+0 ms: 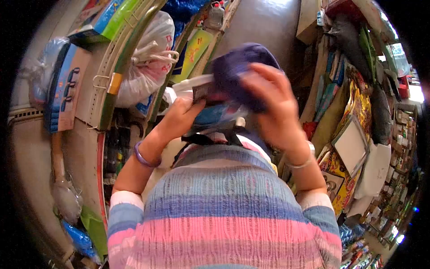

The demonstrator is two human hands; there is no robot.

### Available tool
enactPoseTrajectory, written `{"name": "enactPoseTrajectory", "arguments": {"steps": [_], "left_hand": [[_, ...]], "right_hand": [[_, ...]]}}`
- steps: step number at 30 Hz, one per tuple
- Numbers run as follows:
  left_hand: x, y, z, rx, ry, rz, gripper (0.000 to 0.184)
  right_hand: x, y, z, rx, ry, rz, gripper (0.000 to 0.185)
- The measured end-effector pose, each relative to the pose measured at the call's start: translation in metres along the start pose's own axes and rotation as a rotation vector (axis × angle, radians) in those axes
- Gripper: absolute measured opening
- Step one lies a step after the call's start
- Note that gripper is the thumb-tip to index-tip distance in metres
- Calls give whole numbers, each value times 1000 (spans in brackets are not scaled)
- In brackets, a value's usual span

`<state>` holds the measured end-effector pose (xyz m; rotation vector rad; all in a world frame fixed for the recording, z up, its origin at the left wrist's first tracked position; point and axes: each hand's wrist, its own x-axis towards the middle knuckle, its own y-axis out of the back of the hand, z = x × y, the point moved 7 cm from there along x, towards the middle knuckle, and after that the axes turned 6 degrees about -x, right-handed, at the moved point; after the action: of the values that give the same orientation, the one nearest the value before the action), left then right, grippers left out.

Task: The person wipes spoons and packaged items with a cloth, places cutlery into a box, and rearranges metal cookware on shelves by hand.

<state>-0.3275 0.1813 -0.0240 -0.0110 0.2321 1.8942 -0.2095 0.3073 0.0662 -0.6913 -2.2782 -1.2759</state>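
A dark purple-blue cloth item [233,67], cap-like in shape, is held up in front of my body near the upper middle. My left hand [179,116] pinches a small dark tag or flap at its lower left edge. Against its right side lies my right hand [275,105], blurred by motion, with bent fingers over the cloth. Just beneath the item is a blue, shiny plastic-like surface [210,114], partly covered by the hands. A white strap-like piece [193,83] shows beside my left hand.
Shelves with a knotted white plastic bag [145,62] and a green box [114,20] stand at left. To the right are a white framed panel [351,145], yellow patterned material [358,101] and stacked goods. A grey floor [264,22] runs ahead between them.
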Motion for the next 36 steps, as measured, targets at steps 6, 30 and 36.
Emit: {"name": "enactPoseTrajectory", "arguments": {"steps": [6,30,36], "left_hand": [[5,-3,34,147,-162,28,31],[10,79,71,-1277,-321,528,48],[-4,96,67,-1197,-376,499,43]], "right_hand": [[38,-43,10,-362,210,5,46],[-33,-108,7,-358,225,-258,26],[-36,-41,142,1180,-956,514,34]]}}
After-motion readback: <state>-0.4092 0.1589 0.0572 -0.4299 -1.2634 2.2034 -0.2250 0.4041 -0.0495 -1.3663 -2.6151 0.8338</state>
